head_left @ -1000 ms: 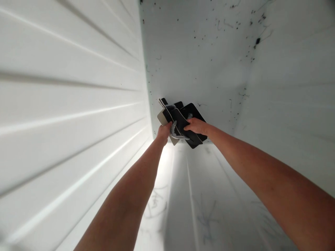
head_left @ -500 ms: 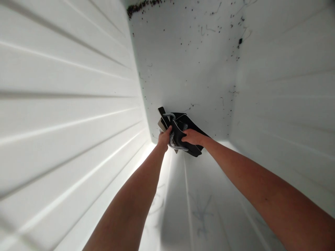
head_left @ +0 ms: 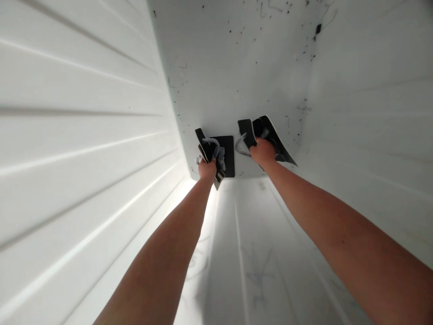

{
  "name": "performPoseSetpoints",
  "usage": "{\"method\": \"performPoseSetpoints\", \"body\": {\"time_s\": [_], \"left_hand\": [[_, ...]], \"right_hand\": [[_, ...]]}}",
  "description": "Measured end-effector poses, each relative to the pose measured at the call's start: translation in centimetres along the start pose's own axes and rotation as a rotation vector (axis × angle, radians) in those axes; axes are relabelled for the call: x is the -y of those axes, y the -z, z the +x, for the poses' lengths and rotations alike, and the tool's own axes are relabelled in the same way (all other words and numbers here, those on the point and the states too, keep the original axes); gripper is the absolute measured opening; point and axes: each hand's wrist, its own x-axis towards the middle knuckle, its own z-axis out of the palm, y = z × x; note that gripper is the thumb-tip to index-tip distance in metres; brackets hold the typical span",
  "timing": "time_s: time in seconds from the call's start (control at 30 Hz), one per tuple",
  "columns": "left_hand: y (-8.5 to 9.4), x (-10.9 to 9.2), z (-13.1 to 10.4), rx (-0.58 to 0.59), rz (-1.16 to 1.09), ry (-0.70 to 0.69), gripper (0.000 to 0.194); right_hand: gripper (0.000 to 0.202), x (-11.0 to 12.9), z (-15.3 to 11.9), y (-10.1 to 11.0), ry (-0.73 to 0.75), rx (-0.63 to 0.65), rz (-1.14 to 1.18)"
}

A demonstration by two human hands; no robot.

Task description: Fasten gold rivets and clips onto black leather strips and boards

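Deep in a white ribbed bin, my left hand [head_left: 207, 169] is closed round some thin black sheets [head_left: 202, 140] with pale edges. A grey cord-like strip [head_left: 211, 141] loops by those sheets. Beside it on the bin floor lies a flat black square piece [head_left: 230, 155]. To the right, my right hand [head_left: 263, 152] grips another bunch of bent black sheets [head_left: 246, 128], one of them flaring out to the right. A grey loop [head_left: 241, 146] hangs at its left side. My fingertips are partly hidden by the sheets.
Ribbed white walls [head_left: 84, 113] rise on the left and right. Dark crumbs and thin fibres are scattered over the bin floor [head_left: 209, 81]. A small black scrap [head_left: 318, 29] lies at the upper right. Faint marker scribbles [head_left: 260, 273] show on the near wall.
My hands have moved apart, and the black pile between them has split into two bunches. The right bunch has shifted up and right, and a flat black square now shows on the floor.
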Motion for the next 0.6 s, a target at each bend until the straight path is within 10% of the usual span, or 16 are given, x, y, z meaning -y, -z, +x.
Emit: {"method": "performPoseSetpoints", "body": {"time_s": [0.27, 0.6], "left_hand": [[0.2, -0.2, -0.9, 0.056, 0.142, -0.073, 0.046], [2.2, -0.7, -3.9, 0.343, -0.042, -0.068, 0.042]], "right_hand": [[0.039, 2.7, -2.7, -9.5, -0.004, 0.275, 0.257], [0.024, -0.4, -4.5, -6.2, -0.059, 0.452, 0.562]]}}
